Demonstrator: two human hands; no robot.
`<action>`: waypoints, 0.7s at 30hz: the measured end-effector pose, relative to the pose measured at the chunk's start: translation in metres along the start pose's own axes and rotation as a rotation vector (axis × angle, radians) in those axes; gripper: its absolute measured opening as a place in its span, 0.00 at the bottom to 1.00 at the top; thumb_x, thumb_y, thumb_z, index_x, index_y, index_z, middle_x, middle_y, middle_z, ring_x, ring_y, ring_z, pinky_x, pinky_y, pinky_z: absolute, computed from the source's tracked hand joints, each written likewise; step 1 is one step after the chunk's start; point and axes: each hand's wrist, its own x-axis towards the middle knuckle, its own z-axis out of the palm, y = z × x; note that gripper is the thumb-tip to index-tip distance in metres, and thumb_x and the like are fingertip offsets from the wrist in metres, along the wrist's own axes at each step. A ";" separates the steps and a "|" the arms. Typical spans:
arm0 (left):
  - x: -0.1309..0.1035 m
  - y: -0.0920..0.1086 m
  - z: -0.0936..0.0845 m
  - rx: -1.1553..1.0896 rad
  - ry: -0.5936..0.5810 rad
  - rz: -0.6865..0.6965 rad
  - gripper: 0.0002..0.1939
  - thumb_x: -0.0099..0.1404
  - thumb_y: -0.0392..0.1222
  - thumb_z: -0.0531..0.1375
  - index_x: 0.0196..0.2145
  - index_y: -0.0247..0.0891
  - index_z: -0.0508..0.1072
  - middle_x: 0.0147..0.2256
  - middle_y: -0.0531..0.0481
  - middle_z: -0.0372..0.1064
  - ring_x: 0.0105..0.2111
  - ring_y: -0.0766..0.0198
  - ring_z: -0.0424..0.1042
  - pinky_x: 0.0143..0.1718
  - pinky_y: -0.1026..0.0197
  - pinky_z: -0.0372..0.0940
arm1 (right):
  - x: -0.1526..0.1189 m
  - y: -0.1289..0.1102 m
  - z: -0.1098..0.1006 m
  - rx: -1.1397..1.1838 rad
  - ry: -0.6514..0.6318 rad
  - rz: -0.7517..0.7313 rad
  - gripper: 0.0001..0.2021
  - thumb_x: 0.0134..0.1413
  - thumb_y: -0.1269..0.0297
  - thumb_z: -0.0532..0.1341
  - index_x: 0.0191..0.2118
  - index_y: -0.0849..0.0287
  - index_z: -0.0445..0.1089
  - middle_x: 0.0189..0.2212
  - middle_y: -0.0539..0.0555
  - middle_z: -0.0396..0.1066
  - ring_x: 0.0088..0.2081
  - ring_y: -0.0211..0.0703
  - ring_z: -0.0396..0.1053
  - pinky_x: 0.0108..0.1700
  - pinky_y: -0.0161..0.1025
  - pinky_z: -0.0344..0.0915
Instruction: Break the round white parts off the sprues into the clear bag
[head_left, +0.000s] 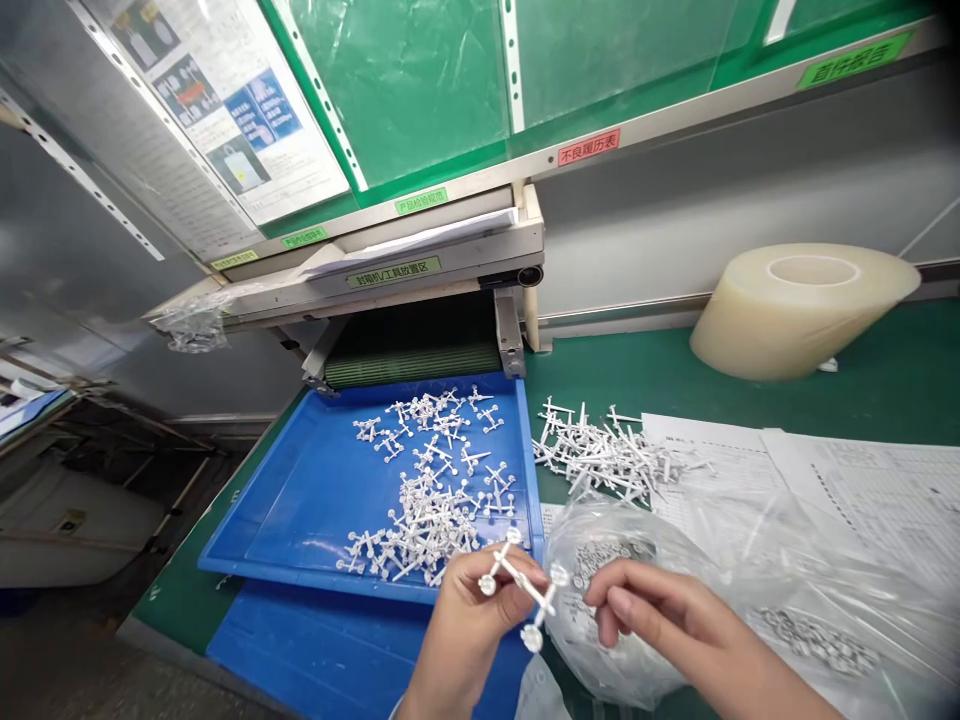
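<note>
A white plastic sprue with small round parts on its branch ends (525,585) is pinched between the thumb and fingers of my left hand (480,605), just beyond the tray's front right corner. To its right, my right hand (652,610) is closed, thumb against curled fingers, above a clear plastic bag (600,670) of small grey-white round pieces. Whether anything is in those fingers is hidden. Similar white sprues with round ends (439,515) lie heaped in the blue tray (300,500). Bare white sprue sticks (600,450) are piled on the table right of the tray.
A conveyor belt end (412,350) meets the tray's far side beneath a shelf with labels (450,250). A large roll of clear tape or film (795,310) stands at the back right. Printed sheets (885,490) lie partly under the plastic bags on the green table (607,370).
</note>
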 end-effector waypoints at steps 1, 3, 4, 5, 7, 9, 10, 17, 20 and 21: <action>-0.002 0.000 0.006 -0.033 -0.026 0.013 0.09 0.52 0.48 0.67 0.26 0.40 0.80 0.26 0.50 0.70 0.26 0.66 0.67 0.29 0.67 0.60 | 0.000 -0.003 -0.002 0.060 0.016 -0.006 0.14 0.58 0.52 0.51 0.33 0.53 0.69 0.25 0.50 0.71 0.31 0.44 0.68 0.34 0.38 0.61; -0.006 0.000 0.015 -0.014 -0.035 0.055 0.06 0.54 0.45 0.66 0.28 0.41 0.80 0.26 0.50 0.71 0.27 0.66 0.67 0.29 0.67 0.60 | 0.000 -0.010 -0.003 0.153 0.043 -0.024 0.14 0.57 0.51 0.52 0.32 0.52 0.70 0.24 0.49 0.70 0.29 0.42 0.66 0.32 0.37 0.60; -0.007 -0.001 0.017 0.018 -0.032 0.076 0.06 0.55 0.45 0.66 0.28 0.42 0.80 0.26 0.49 0.71 0.27 0.66 0.67 0.29 0.67 0.60 | -0.001 -0.013 -0.003 0.187 0.043 -0.034 0.14 0.57 0.51 0.53 0.32 0.53 0.70 0.24 0.49 0.70 0.28 0.41 0.66 0.31 0.36 0.60; -0.008 -0.001 0.019 0.051 -0.036 0.093 0.06 0.55 0.45 0.65 0.29 0.42 0.80 0.26 0.49 0.72 0.27 0.65 0.67 0.29 0.66 0.60 | -0.001 -0.016 -0.003 0.215 0.036 -0.038 0.14 0.57 0.51 0.54 0.31 0.53 0.70 0.23 0.49 0.69 0.27 0.40 0.65 0.30 0.36 0.60; -0.009 -0.001 0.020 0.104 -0.041 0.121 0.05 0.56 0.44 0.65 0.30 0.43 0.80 0.27 0.49 0.72 0.28 0.65 0.67 0.30 0.66 0.60 | -0.003 -0.020 -0.002 0.255 0.028 -0.022 0.14 0.56 0.50 0.55 0.30 0.53 0.71 0.23 0.49 0.69 0.24 0.38 0.64 0.29 0.35 0.60; -0.009 0.000 0.021 0.132 -0.032 0.137 0.05 0.57 0.44 0.64 0.31 0.43 0.80 0.27 0.49 0.73 0.28 0.64 0.67 0.31 0.65 0.60 | -0.004 -0.021 0.000 0.268 0.021 -0.002 0.15 0.55 0.50 0.56 0.30 0.54 0.71 0.22 0.48 0.69 0.24 0.38 0.64 0.28 0.35 0.60; -0.009 0.000 0.022 0.138 -0.018 0.142 0.05 0.57 0.44 0.64 0.31 0.44 0.80 0.27 0.49 0.73 0.28 0.64 0.67 0.31 0.65 0.60 | -0.004 -0.020 0.000 0.269 0.020 0.005 0.15 0.55 0.49 0.56 0.29 0.54 0.71 0.22 0.49 0.69 0.24 0.38 0.64 0.28 0.35 0.60; -0.011 0.002 0.025 0.184 0.018 0.168 0.06 0.57 0.44 0.64 0.31 0.44 0.80 0.27 0.49 0.72 0.28 0.64 0.68 0.31 0.66 0.61 | -0.006 -0.012 -0.001 0.283 0.009 0.046 0.16 0.55 0.48 0.55 0.29 0.56 0.69 0.22 0.49 0.68 0.23 0.38 0.63 0.28 0.35 0.60; -0.011 0.001 0.024 0.232 0.022 0.196 0.06 0.58 0.45 0.63 0.32 0.44 0.80 0.28 0.48 0.72 0.29 0.64 0.70 0.31 0.67 0.62 | -0.005 -0.015 -0.001 0.282 0.018 0.062 0.16 0.54 0.48 0.56 0.29 0.56 0.69 0.22 0.49 0.67 0.23 0.38 0.62 0.29 0.35 0.60; -0.011 0.001 0.024 0.247 0.022 0.206 0.06 0.58 0.45 0.63 0.32 0.44 0.80 0.28 0.48 0.72 0.30 0.64 0.70 0.32 0.67 0.62 | -0.005 -0.016 0.000 0.282 0.026 0.070 0.17 0.54 0.47 0.56 0.29 0.56 0.69 0.22 0.49 0.67 0.23 0.38 0.62 0.29 0.36 0.60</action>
